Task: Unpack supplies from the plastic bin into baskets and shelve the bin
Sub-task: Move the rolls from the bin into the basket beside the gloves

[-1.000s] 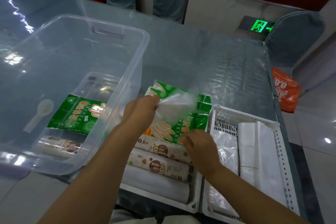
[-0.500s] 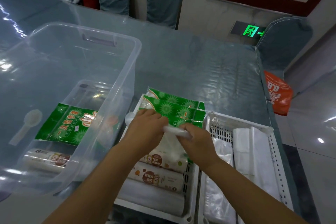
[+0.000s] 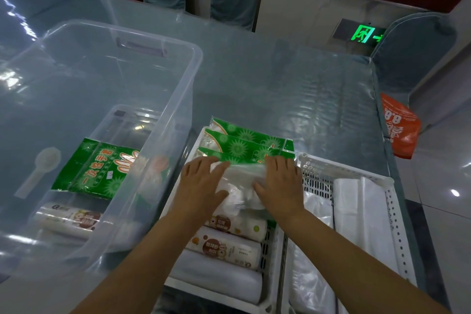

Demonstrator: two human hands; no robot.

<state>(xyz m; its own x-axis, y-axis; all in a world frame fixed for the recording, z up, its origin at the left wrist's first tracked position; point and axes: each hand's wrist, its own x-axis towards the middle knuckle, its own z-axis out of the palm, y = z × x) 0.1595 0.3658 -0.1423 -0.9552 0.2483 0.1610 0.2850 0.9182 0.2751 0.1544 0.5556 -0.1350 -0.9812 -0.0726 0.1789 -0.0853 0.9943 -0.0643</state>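
A clear plastic bin [image 3: 107, 115] was set on the left of the tabletop [image 3: 280, 89], which was covered with a glossy transparent sheet. Inside the bin a green glove packet [image 3: 99, 171] was seen lying flat, with a white plastic spoon [image 3: 40, 168] to its left and a labelled roll [image 3: 68, 219] nearer the person. Just beside the bin, on its right, a white basket [image 3: 272, 250] was placed, and a second white basket [image 3: 392, 211] was set against that one's right side.

In the first basket, green packets [image 3: 249, 143] were stacked at the far end and labelled rolls [image 3: 229, 247] were laid across the near end. A crumpled clear plastic bag [image 3: 242, 183] was pressed down on top of these by both hands. The left hand [image 3: 201, 186] was laid flat on the bag's left side, its fingers [image 3: 193, 168] spread and fairly straight. The right hand [image 3: 280, 183] was laid on the bag's right side, its fingers likewise extended and nothing gripped.

The second basket was filled with folded white plastic bags [image 3: 356, 211]. An orange bag [image 3: 400, 127] was seen hanging at the tabletop's right edge, and a green exit sign [image 3: 362, 34] was lit on the far wall.
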